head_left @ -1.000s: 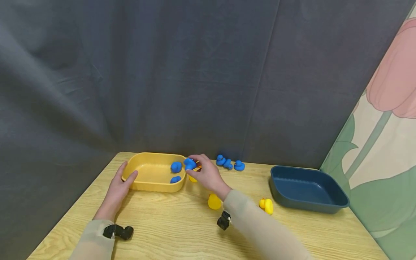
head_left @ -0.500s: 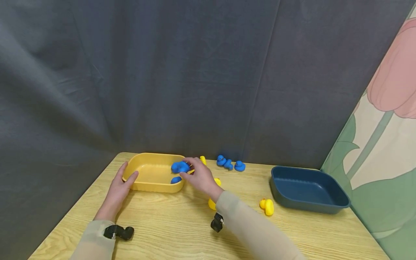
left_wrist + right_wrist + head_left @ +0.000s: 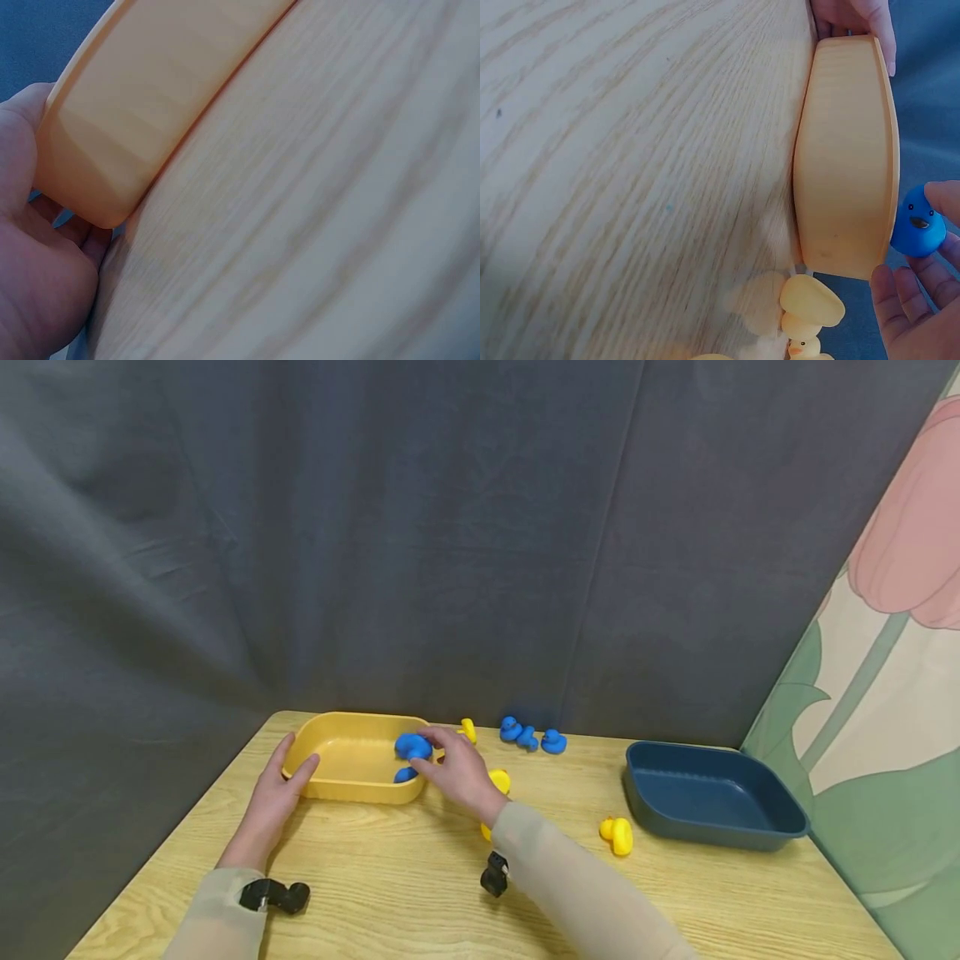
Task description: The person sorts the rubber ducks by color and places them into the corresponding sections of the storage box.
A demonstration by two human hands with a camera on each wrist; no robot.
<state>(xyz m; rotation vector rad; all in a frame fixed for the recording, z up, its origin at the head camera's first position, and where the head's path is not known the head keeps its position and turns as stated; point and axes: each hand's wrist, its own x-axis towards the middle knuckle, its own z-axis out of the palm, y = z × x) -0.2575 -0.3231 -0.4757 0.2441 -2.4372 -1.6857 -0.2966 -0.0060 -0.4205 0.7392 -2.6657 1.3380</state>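
Observation:
My left hand (image 3: pixel 272 792) grips the left end of a yellow tray (image 3: pixel 352 791), thumb over the rim and fingers round the outer end. At the tray's right end, my right hand (image 3: pixel 459 770) pinches a blue rubber duck (image 3: pixel 919 229) by its head and body, just over the rim. In the head view this duck overlaps another blue duck (image 3: pixel 407 744) in the tray. One more blue duck (image 3: pixel 404 775) lies by the near wall, partly hidden. Outside the tray's right end, a yellow rubber duck (image 3: pixel 810 300) lies near my right fingers.
Three blue ducks (image 3: pixel 527 738) sit at the table's back edge. Yellow ducks (image 3: pixel 468 729) (image 3: pixel 498 781) are scattered around my right hand and forearm, and another yellow duck (image 3: pixel 617 836) lies beside a dark blue tray (image 3: pixel 712 835) on the right. A grey curtain (image 3: pixel 450 543) hangs behind.
My right hand has carried the blue duck left over the yellow tray's right rim and slightly lower. The left hand has stayed on the tray.

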